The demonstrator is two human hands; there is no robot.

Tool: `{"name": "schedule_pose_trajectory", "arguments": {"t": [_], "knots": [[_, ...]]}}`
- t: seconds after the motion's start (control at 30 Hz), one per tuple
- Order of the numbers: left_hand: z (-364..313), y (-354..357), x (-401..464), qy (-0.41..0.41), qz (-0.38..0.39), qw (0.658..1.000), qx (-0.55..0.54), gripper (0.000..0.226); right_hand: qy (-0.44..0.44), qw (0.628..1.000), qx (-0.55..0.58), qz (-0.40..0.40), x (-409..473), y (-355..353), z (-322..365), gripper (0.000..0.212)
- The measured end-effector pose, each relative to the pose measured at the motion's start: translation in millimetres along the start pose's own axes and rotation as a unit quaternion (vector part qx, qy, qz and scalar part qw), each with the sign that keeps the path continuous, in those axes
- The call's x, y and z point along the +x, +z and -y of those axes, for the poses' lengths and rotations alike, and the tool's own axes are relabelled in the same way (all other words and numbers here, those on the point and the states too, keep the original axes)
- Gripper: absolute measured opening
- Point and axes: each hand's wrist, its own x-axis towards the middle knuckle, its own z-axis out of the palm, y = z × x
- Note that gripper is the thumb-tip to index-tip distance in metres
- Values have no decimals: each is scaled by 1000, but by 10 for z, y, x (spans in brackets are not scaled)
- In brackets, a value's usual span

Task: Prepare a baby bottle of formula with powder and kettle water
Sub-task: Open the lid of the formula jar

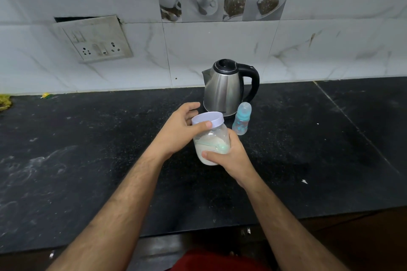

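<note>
While two hands grip one jar (211,141), one bottle (241,121) stands.

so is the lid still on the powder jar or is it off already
On. The pale lid sits over the jar mouth; the left hand grips its rim while the right hand holds the jar's body.
</note>
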Motion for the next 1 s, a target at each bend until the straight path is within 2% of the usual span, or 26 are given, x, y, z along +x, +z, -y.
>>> {"name": "schedule_pose_trajectory", "arguments": {"t": [0.13,0.37,0.5,0.63,0.7,0.8,0.87,0.93,1.0], "knots": [[-21,0,9,2,-12,999,45,69,3,1000,-16,4,-31,-29,-32,81],[-127,102,43,27,50,992,112,63,-5,999,-32,18,-88,12,-35,84],[-76,133,54,27,46,993,110,63,-2,999,-43,17,-112,-38,-47,84],[12,171,95,7,-9,1000,-6,49,2,998,-55,10,-108,-70,-66,83],[87,164,114,-33,-41,992,-114,54,2,998,-59,4,-95,-92,-84,82],[339,107,163,-138,-67,942,-297,73,12,998,-59,-9,-69,-139,-109,86],[573,65,200,-188,-83,898,-390,66,20,998,-58,-15,-49,-174,-132,88],[807,58,235,-221,-107,878,-410,49,25,998,-61,-24,-30,-203,-154,88],[1009,64,284,-250,-144,877,-385,37,25,997,-69,-33,-12,-221,-174,84]]}}
